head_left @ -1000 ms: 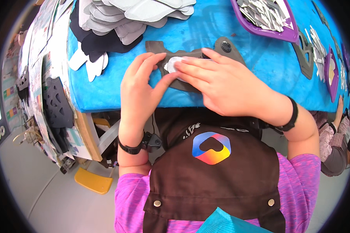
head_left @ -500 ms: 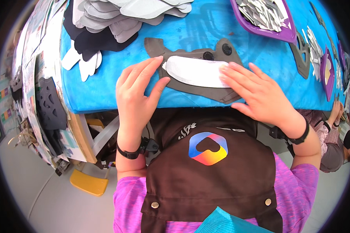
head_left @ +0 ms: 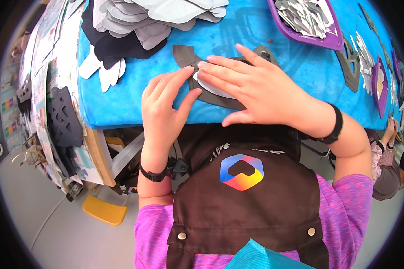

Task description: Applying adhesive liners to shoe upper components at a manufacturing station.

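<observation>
A dark grey flat cut-out piece [head_left: 183,54] lies on the blue-covered table near its front edge. On it rests a white elongated strip with a rounded end [head_left: 207,88], mostly hidden by my hand. My right hand [head_left: 260,87] lies flat over the strip, fingers pointing left and thumb spread toward the table edge. At the left end of the grey piece, my left hand [head_left: 164,103] touches it with its fingertips, thumb apart from the fingers. A round black part on the grey piece [head_left: 263,54] shows behind my right hand.
Stacked light grey pieces [head_left: 155,24] lie at the far left over black pieces [head_left: 130,48], beside white pieces [head_left: 110,74]. A purple tray [head_left: 334,41] of white strips stands far right. Another grey cut-out [head_left: 351,71] lies near it. A co-worker's hand [head_left: 390,127] shows at the right.
My right hand has slid left along the white strip, from its right end toward its left end. My left hand stays at the left end; the whole view has shifted slightly.
</observation>
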`<state>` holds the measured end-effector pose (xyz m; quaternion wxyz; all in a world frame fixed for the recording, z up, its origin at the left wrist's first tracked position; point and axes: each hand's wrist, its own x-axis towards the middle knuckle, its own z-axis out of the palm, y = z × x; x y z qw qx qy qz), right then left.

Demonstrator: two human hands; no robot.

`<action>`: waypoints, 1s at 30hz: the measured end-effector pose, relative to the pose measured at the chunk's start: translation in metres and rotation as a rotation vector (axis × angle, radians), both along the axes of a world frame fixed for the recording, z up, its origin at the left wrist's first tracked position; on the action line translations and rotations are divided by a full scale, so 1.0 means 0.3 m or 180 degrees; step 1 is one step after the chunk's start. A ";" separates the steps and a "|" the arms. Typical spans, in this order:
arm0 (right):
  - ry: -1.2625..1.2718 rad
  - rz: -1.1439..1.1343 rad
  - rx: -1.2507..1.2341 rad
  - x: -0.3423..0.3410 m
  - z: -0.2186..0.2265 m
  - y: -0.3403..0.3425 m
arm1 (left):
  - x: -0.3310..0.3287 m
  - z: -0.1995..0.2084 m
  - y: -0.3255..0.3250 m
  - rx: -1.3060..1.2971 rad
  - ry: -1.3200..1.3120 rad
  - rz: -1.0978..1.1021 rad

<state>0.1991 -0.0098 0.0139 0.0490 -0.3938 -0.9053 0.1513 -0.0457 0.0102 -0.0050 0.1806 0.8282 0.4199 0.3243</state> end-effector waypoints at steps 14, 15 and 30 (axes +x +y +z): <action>-0.0726 -0.0342 -0.0183 0.264 0.087 -0.173 | 0.008 -0.002 0.004 -0.0098 0.0016 0.0048; -0.0732 -0.0333 -0.0124 0.268 0.091 -0.178 | 0.009 -0.003 0.005 -0.0102 0.0011 0.0030; 0.0326 0.0419 0.0409 0.025 -0.018 0.015 | 0.000 -0.002 0.008 -0.0124 -0.0005 0.0019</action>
